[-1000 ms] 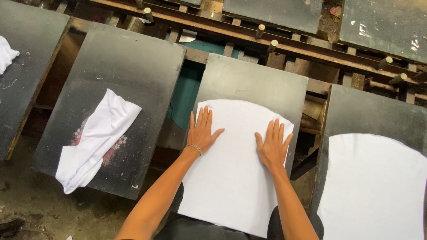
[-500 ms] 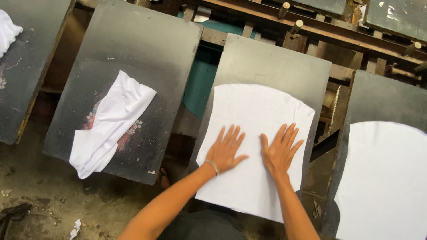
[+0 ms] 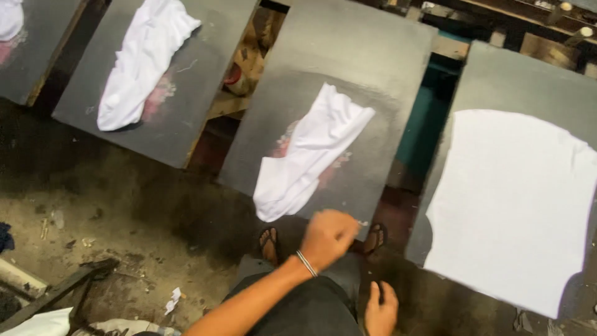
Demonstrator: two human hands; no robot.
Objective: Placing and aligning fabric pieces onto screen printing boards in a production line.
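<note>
My left hand (image 3: 328, 238), with a thin bracelet at the wrist, hovers with curled fingers at the near edge of a dark board (image 3: 373, 74). It holds nothing. Just beyond it on that board lies a crumpled white cloth (image 3: 311, 155) over a reddish stain. My right hand (image 3: 380, 310) hangs low by my dark trousers, fingers loose and empty. To the right, a flat white fabric piece (image 3: 516, 205) lies smoothed on another dark board (image 3: 528, 74).
Another dark board (image 3: 205, 93) at the left bears a second crumpled white cloth (image 3: 140, 62). A third cloth (image 3: 9, 18) shows at the far left. My sandalled feet (image 3: 268, 244) stand on a dirty floor (image 3: 124, 236). A metal bar (image 3: 56, 292) lies at the bottom left.
Both hands have left the flat white fabric. The view has shifted left, so the board with the crumpled cloth is in front; my left hand is at its edge and my right has dropped.
</note>
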